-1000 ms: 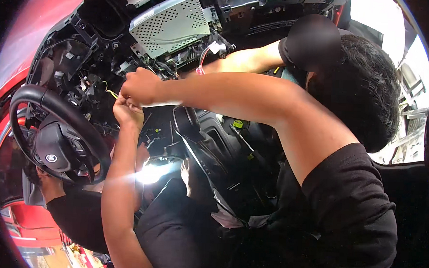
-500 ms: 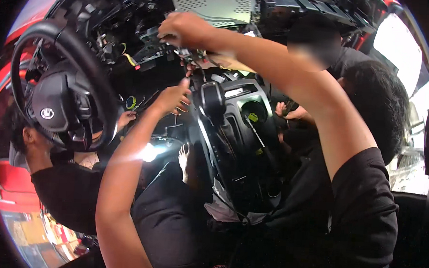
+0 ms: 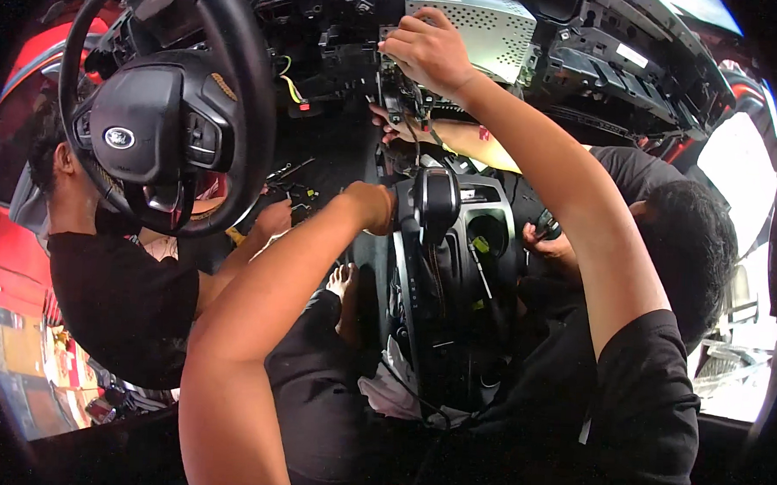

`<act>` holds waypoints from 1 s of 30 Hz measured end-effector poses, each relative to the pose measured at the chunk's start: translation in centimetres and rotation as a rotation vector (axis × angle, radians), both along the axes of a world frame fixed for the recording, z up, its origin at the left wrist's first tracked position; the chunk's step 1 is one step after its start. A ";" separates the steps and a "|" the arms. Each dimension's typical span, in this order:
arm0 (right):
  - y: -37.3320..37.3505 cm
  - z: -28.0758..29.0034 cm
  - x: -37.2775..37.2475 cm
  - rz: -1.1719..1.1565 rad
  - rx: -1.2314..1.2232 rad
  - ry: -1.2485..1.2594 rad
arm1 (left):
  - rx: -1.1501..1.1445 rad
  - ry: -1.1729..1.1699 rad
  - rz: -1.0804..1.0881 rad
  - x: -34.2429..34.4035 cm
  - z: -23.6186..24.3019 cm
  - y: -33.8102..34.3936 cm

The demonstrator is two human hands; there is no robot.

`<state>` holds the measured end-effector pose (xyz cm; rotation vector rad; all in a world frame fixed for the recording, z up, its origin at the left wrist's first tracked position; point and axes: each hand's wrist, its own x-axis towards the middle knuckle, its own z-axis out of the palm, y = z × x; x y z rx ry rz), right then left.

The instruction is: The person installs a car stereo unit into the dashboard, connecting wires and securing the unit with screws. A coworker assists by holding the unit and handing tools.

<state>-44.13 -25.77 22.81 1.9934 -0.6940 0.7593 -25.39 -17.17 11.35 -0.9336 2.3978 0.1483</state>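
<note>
Right hand [image 3: 427,52] is overlapping the left end of the perforated metal box [image 3: 493,35] in the dash; fingers are showing curled, can't tell if grip's clamped. Left hand [image 3: 373,209] is sitting by the center console [image 3: 485,209], left of gear lever [image 3: 438,201]; grip's hiding, can't tell.

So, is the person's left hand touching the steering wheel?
Apart. The head view shows a clear gap between them: the left hand is beside the gear shifter, off to the right of the steering wheel.
</note>
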 end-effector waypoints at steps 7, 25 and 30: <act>-0.4 0.2 0.6 -0.019 -0.017 -0.005 | -0.021 0.054 0.004 0.8 -0.6 0.1; -0.3 1.6 0.2 -0.113 0.015 0.155 | 0.028 -0.086 0.029 0.7 0.6 1.0; -0.5 1.8 -0.1 -0.089 -0.010 0.170 | 0.021 -0.078 0.037 0.9 -1.2 0.5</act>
